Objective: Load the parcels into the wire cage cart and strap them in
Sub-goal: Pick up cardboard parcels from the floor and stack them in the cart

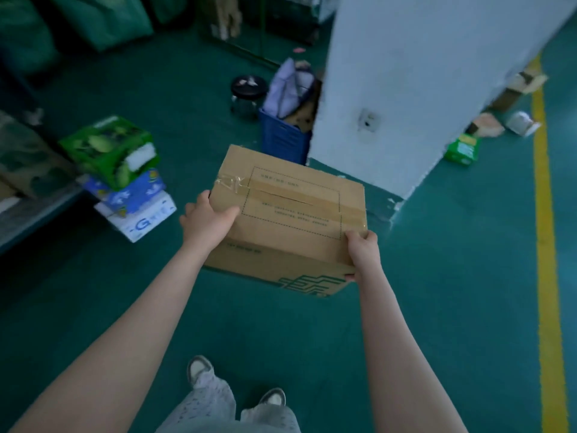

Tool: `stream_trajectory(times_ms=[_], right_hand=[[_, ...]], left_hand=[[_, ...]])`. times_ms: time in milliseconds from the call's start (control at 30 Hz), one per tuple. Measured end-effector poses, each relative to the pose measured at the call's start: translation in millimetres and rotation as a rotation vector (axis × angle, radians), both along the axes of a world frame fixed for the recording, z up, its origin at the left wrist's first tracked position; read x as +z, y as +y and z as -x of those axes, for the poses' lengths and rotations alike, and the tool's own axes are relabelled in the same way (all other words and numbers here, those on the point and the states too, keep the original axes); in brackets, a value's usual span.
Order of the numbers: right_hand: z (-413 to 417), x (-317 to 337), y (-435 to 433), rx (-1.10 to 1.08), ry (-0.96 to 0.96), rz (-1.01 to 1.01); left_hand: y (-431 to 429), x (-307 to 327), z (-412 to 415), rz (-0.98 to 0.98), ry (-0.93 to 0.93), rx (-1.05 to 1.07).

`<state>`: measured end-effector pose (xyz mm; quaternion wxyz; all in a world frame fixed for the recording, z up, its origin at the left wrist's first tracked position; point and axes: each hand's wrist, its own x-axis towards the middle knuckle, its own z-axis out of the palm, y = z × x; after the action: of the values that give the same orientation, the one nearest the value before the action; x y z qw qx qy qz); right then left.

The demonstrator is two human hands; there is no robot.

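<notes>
A taped brown cardboard parcel [287, 210] with green print on its near side hangs in the air in front of me, above the green floor. My left hand [207, 218] grips its left edge, thumb on the top face. My right hand [362, 253] grips its near right corner, fingers curled over the top edge. A dark wire frame [262, 35] stands at the far back; whether it is the cage cart I cannot tell.
A stack of green, blue and white boxes [128, 179] sits at the left beside a low shelf. A blue crate [282, 137] and a dark jar [246, 95] stand by a white pillar [421, 89]. A yellow floor line [544, 245] runs along the right.
</notes>
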<state>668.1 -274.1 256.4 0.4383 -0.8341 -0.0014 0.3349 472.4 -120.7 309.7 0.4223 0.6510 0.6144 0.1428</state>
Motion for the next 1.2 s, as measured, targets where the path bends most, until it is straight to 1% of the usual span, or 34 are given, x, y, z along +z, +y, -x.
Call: stream_trajectory(times_ms=[200,400,633,900,1033,1200], right_hand=[[54,16,102,0.265,-0.034,0.012],[124,32,198,0.514,-0.098,0.017],[211,38,291,0.714,-0.151,0.040],[326,41,378,0.906,-0.223,-0.004],[381,37,421,1.024,-0.233,-0.016],[440,40,471,1.112,-0.206,-0.021]], left_hand=[[41,13,89,-0.005,0.005,0.263],[72,18,177,0.021,-0.048,0.495],[108,19,266,0.013,-0.076,0.708],[143,26,368,0.006,-0.099,0.924],[161,30,414,-0.009,-0.081,1.032],[194,30,456,0.010,-0.066,1.149]])
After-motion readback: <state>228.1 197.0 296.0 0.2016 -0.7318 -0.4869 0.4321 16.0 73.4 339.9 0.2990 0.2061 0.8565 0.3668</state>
